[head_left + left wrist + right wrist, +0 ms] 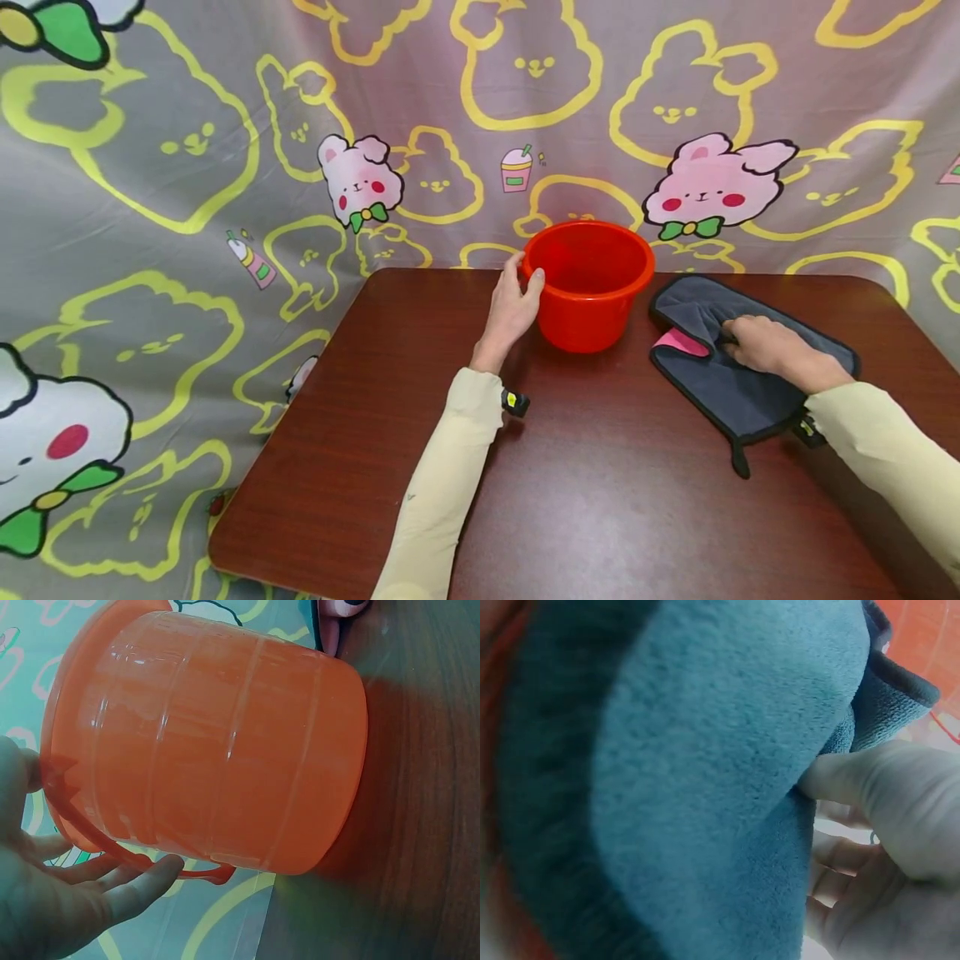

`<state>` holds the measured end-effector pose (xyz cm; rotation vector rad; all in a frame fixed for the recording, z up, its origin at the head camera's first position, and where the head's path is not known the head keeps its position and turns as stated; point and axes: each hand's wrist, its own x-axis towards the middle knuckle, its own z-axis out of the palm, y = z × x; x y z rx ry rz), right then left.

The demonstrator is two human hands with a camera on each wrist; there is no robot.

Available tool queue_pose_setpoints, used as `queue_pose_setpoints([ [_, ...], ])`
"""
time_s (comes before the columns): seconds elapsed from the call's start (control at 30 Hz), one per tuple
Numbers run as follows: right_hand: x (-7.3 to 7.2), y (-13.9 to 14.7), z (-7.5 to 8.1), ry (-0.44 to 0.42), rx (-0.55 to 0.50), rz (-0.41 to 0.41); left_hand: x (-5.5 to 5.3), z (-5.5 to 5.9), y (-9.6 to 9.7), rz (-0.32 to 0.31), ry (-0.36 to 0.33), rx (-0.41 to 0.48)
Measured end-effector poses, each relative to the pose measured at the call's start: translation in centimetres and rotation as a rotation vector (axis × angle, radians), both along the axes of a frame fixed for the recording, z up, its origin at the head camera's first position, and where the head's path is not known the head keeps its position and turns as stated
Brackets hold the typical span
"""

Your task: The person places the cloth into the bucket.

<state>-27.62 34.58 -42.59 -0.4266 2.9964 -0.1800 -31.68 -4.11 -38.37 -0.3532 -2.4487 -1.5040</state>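
A red plastic bucket (588,321) stands upright near the table's back edge. My left hand (513,308) holds its left side, thumb at the rim and fingers around the handle (131,857), which hangs against the outer wall in the left wrist view. To the right of the bucket lies a dark grey cleaning cloth (750,400) with black edging, a hanging loop and a pink underside showing at a fold. My right hand (765,343) pinches this cloth near its middle, bunching it up. In the right wrist view, the thumb presses into the plush fabric (720,780).
Beneath everything is a dark brown wooden table (592,492) with rounded corners. Behind it and along the left hangs a patterned curtain (435,92) with cartoon animals, close to the bucket's back.
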Motion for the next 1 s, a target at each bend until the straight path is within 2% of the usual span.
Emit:
queue_pose_setpoints([
  [0.13, 0.1, 0.3, 0.7, -0.004, -0.034, -0.01, 0.1, 0.0, 0.1, 0.0, -0.005, 0.007],
  [0.33, 0.4, 1.0, 2.9, 0.04, -0.113, -0.018, 0.0, 0.0, 0.2, -0.008, 0.001, 0.005],
  [0.57, 1.1, 1.2, 4.6, 0.07, -0.142, -0.061, -0.1, -0.2, 0.3, 0.006, 0.01, 0.02],
  [1.0, 1.7, 1.0, 7.0, 0.224, -0.257, -0.155, -0.1, -0.4, 0.3, -0.003, -0.004, 0.044],
])
